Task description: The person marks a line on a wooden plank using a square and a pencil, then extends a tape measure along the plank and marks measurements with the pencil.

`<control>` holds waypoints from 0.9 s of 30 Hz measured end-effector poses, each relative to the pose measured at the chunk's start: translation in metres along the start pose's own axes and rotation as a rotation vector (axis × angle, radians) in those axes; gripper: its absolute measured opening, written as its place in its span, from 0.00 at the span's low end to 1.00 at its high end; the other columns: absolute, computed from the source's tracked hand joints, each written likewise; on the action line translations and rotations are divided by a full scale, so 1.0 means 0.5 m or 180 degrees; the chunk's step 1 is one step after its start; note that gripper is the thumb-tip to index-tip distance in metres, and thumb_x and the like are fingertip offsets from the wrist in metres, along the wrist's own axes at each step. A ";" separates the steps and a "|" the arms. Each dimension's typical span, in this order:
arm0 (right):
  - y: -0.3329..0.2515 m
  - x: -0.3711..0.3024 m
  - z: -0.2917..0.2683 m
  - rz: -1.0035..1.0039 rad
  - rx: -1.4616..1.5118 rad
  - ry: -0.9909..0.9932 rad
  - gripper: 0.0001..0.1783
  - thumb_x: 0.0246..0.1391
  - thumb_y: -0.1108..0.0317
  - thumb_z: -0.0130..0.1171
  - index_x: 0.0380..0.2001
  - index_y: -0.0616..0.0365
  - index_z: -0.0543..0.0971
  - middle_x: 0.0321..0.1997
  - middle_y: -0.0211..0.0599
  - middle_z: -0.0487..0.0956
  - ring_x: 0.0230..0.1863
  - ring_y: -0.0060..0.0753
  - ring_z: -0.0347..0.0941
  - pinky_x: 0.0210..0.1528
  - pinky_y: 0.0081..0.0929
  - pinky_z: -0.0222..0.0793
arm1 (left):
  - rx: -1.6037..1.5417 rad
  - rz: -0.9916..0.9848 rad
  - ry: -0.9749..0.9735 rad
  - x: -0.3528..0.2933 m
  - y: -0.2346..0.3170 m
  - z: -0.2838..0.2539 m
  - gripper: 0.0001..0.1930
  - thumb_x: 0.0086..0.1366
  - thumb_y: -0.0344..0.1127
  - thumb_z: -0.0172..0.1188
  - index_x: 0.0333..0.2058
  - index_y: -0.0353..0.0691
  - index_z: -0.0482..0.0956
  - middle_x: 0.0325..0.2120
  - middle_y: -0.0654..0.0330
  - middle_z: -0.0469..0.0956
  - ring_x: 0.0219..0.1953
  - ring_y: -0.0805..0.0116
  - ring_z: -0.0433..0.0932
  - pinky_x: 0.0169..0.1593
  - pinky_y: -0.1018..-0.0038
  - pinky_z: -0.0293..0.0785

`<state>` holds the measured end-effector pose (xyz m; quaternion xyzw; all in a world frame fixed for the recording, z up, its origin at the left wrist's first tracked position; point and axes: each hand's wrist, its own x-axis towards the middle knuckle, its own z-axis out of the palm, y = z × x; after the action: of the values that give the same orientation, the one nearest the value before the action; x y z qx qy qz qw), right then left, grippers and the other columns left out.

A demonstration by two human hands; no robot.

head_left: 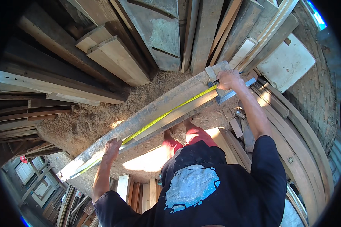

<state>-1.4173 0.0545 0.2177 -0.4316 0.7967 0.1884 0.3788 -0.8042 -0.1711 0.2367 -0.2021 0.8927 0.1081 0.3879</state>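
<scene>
A yellow tape measure blade (pixel 166 116) is stretched along a pale wooden board (pixel 185 107), which lies on a long, dusty beam-like bench (pixel 140 108). My left hand (pixel 111 148) is closed on the blade near the bench's left part; more yellow strip shows beyond it. At the far right end, my right hand (pixel 230 79) is closed over the tape's other end. A thin dark pencil-like stick pokes out on both sides of its fingers. Just below that hand, a metal square (pixel 231 94) rests against the board's end. My right palm hides what else it grips.
Planks and thick timbers (pixel 117 60) lean beyond the bench, with a grey panel (pixel 163 34) among them. Sawdust (pixel 91 113) covers the ground. Long boards (pixel 288 143) stand at the right near a white panel (pixel 288 62). Offcuts (pixel 140 195) lie near my left arm.
</scene>
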 end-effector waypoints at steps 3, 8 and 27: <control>0.008 -0.003 0.009 0.0004 0.0039 0.0050 0.20 0.47 0.59 0.62 0.45 0.52 0.82 0.49 0.41 0.83 0.55 0.45 0.77 0.53 0.44 0.68 | -0.0016 0.0001 0.0159 0.007 -0.001 -0.002 0.07 0.58 0.30 0.54 0.37 0.43 0.76 0.33 0.51 0.75 0.39 0.51 0.78 0.42 0.58 0.73; -0.051 -0.050 -0.011 -0.0278 0.0130 0.0080 0.22 0.49 0.49 0.62 0.45 0.45 0.84 0.49 0.41 0.82 0.55 0.46 0.75 0.55 0.46 0.67 | -0.0950 -0.0134 0.1428 0.016 0.059 -0.011 0.06 0.60 0.31 0.54 0.37 0.42 0.75 0.28 0.49 0.76 0.35 0.46 0.77 0.39 0.53 0.73; -0.188 -0.144 0.094 -0.0578 -0.0545 0.0222 0.19 0.44 0.56 0.60 0.43 0.42 0.84 0.48 0.34 0.83 0.53 0.38 0.78 0.53 0.38 0.68 | -0.2561 0.0271 0.0280 0.051 0.355 0.058 0.18 0.70 0.44 0.49 0.48 0.38 0.76 0.40 0.44 0.81 0.42 0.42 0.79 0.46 0.55 0.76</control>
<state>-1.2940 0.0711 0.2454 -0.5390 0.7480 0.2056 0.3281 -0.8801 -0.0091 0.2046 -0.3050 0.8026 0.4559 0.2345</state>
